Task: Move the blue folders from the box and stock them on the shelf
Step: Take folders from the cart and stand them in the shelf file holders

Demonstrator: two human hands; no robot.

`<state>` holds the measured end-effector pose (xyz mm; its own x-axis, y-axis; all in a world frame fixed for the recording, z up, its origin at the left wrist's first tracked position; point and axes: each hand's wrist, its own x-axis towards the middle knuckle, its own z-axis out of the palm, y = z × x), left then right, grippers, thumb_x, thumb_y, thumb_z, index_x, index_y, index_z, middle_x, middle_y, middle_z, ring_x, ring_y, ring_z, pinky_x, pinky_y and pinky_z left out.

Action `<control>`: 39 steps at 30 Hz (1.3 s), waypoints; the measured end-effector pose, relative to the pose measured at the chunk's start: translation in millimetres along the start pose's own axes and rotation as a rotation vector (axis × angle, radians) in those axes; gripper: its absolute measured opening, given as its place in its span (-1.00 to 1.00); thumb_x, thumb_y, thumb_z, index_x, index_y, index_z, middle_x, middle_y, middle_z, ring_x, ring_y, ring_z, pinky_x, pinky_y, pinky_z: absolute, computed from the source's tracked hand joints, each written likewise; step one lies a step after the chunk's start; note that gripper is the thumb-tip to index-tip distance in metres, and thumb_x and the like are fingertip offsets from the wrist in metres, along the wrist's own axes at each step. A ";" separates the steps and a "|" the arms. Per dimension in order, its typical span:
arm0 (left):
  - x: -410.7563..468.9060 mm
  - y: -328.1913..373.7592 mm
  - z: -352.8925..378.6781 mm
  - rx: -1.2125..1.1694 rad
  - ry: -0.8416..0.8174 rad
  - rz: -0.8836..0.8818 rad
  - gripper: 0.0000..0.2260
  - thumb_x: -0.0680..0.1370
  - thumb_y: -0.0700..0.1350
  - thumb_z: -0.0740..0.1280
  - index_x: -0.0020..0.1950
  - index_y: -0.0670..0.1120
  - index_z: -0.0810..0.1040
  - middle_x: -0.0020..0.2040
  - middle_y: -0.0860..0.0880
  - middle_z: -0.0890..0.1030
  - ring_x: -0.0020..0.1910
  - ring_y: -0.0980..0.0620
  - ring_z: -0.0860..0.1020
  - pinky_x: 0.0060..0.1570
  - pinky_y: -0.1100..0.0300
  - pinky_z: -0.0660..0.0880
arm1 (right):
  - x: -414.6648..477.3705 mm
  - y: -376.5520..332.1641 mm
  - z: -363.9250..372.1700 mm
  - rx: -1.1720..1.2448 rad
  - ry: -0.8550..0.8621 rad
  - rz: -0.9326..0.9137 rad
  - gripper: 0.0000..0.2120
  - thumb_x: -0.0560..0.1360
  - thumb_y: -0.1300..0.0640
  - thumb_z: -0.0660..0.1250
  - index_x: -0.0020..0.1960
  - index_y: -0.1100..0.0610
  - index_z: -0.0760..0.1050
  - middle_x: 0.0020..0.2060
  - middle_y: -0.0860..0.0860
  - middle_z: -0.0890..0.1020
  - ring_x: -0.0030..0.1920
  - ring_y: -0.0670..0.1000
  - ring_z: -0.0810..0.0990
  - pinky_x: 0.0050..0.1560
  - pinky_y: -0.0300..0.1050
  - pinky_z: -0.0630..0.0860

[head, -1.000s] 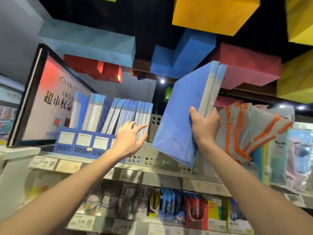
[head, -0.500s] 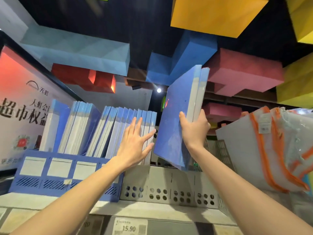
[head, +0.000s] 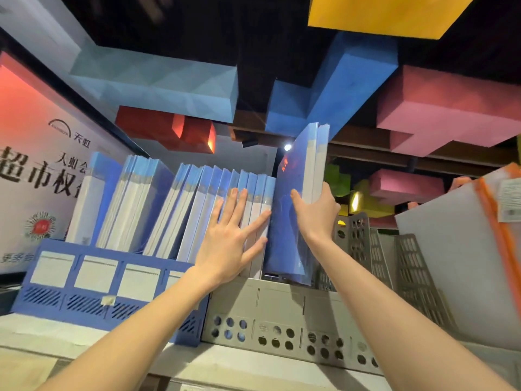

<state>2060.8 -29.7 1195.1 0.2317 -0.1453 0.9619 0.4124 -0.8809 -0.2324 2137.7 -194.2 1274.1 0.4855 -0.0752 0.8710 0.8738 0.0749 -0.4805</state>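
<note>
Two blue folders (head: 283, 235) sit in my right hand (head: 315, 218), pressed together as a pair. My thumb lies across the blue cover and my fingers curl round behind the white spines, so the grip is firm. The pair stands nearly upright, with its top tipped slightly toward 1 o'clock. Its lower edge is down inside the grey file rack (head: 282, 320), at the 3 o'clock end of the shelved row (head: 197, 201). The pair's top edge rides higher than the row's.

My left hand (head: 228, 244) is flat, fingers straight and spread, holding nothing. The palm and fingers press on the spines of the last shelved folders, just at 9 o'clock of the pair. That hand is close to the held cover; I cannot tell if they touch.

The row runs off toward 9 o'clock, every spine leaning toward 1 o'clock. Most of it stands in a blue file rack (head: 93, 280) with white label panels. That rack butts against the grey one, and both sit on the pale shelf (head: 239, 365).

Toward 3 o'clock of the pair are the grey perforated dividers (head: 358, 244), then a pale pouch with orange trim (head: 451, 263). At 9 o'clock of my view leans a red and white printed sign (head: 31, 170). Large coloured blocks (head: 158, 88) hang overhead at 12 o'clock.
</note>
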 end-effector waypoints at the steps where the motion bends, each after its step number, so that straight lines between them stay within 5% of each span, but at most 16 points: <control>1: -0.3 0.1 -1.1 0.003 -0.001 0.000 -0.49 0.67 0.26 0.04 0.62 0.22 0.13 0.65 -0.19 -0.05 0.63 -0.16 -0.16 0.58 -0.11 -0.16 | -0.9 1.7 1.7 0.007 -0.008 -0.006 -0.61 0.53 0.05 0.43 0.29 0.15 0.47 0.16 0.09 0.60 0.04 -0.04 0.39 0.03 -0.17 0.37; 5: -1.4 2.3 -2.5 0.018 -0.009 -0.010 -0.49 0.67 0.27 -0.01 0.62 0.23 0.07 0.65 -0.17 -0.09 0.63 -0.14 -0.19 0.58 -0.11 -0.17 | -4.8 12.6 8.3 0.041 -0.037 0.013 -0.58 0.54 0.01 0.42 0.33 0.12 0.45 0.15 0.04 0.58 -0.10 -0.14 0.35 -0.03 -0.28 0.28; 10: -2.2 1.5 -1.6 0.044 -0.029 -0.010 -0.49 0.68 0.27 0.00 0.62 0.25 0.01 0.65 -0.16 -0.12 0.63 -0.13 -0.21 0.58 -0.12 -0.17 | -1.7 24.1 15.7 0.015 -0.136 0.020 -0.60 0.55 -0.11 0.36 0.27 0.12 0.45 0.04 0.03 0.52 0.13 0.07 0.39 0.08 -0.01 0.42; 19: -2.4 2.4 -6.7 -0.046 -0.032 -0.031 -0.48 0.65 0.30 0.04 0.60 0.27 0.10 0.66 -0.13 -0.09 0.63 -0.09 -0.21 0.58 -0.15 -0.10 | -8.6 33.4 -22.7 0.189 -0.576 0.142 -0.55 0.63 -0.14 0.22 0.47 -0.03 0.33 0.21 -0.11 0.54 0.15 -0.10 0.53 -0.03 -0.21 0.44; 22: -1.8 20.8 -16.5 -0.200 -0.004 -0.086 -0.44 0.57 0.41 0.12 0.54 0.29 0.25 0.65 -0.13 -0.08 0.63 -0.09 -0.24 0.58 -0.13 -0.18 | -6.7 40.9 -39.4 0.196 -0.725 0.205 -0.57 0.63 -0.16 0.20 0.48 -0.14 0.34 0.30 -0.12 0.54 0.17 -0.10 0.55 0.00 -0.10 0.53; 25: 0.1 50.8 -23.0 -0.238 0.006 0.013 -0.36 0.55 0.45 0.12 0.56 0.21 0.27 0.66 -0.05 -0.04 0.63 -0.06 -0.20 0.58 -0.10 -0.21 | -5.9 42.6 -49.8 0.278 -0.833 0.283 -0.61 0.64 -0.15 0.21 0.45 -0.21 0.36 0.27 -0.11 0.55 -0.06 -0.09 0.57 -0.17 -0.14 0.54; 29: 6.3 65.1 -18.5 -0.293 -0.181 0.020 -0.31 0.55 0.47 0.02 0.62 0.20 0.10 0.64 0.08 0.07 0.63 0.03 -0.22 0.58 -0.06 -0.23 | -8.3 49.6 -55.5 0.347 -0.813 0.282 -0.63 0.68 -0.03 0.16 0.47 -0.18 0.36 0.27 -0.10 0.61 0.13 0.01 0.65 0.09 0.09 0.63; 34: 14.0 46.7 -19.8 -0.225 -0.244 0.097 -0.32 0.57 0.45 0.05 0.62 0.26 -0.06 0.62 0.15 0.00 0.60 0.02 -0.31 0.55 -0.11 -0.34 | -16.8 53.9 -50.8 0.447 -0.683 0.278 -0.63 0.71 0.15 0.09 0.47 -0.05 0.40 0.22 -0.02 0.65 0.07 -0.02 0.67 -0.19 -0.16 0.62; 39: 20.9 35.4 -15.3 -0.078 -0.239 0.188 -0.27 0.57 0.43 0.09 0.63 0.22 -0.11 0.63 0.05 -0.10 0.59 -0.11 -0.34 0.51 -0.12 -0.42 | -22.4 49.3 -39.8 0.472 -0.625 0.227 -0.61 0.70 0.13 0.12 0.50 -0.08 0.36 0.27 -0.10 0.60 0.24 -0.03 0.60 0.22 0.13 0.58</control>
<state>2066.8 -70.9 1209.2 0.5017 -0.2070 0.8399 0.2758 -0.8820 -0.3821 2171.1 -228.4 1226.8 0.4212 0.5503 0.7209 0.5843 0.4433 -0.6798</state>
